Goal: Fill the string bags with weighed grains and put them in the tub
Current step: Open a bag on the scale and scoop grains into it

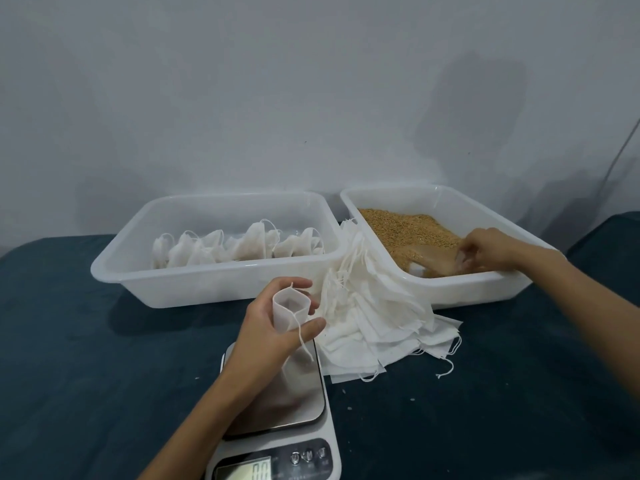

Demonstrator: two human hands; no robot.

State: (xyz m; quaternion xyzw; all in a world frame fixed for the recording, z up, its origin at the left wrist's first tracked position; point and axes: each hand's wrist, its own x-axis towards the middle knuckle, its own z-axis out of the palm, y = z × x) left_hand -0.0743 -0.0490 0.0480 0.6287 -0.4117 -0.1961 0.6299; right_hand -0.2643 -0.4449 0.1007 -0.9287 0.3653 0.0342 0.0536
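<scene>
My left hand (273, 327) holds a small white string bag (289, 308) upright with its mouth open, just above the steel plate of a kitchen scale (294, 403). My right hand (485, 249) reaches into the right tub (460, 289) of brown grains (405, 226) and grips a clear scoop (436, 261) lying in them. The left tub (207, 282) holds several filled white bags (239, 249) in a row. A heap of empty string bags (377, 323) lies between the tubs and the scale.
Everything stands on a dark blue cloth-covered surface (104, 375) against a pale wall. The scale's display (249, 471) sits at the bottom edge of view. A few stray grains (348, 398) lie right of the scale. A cable (620, 157) hangs at far right.
</scene>
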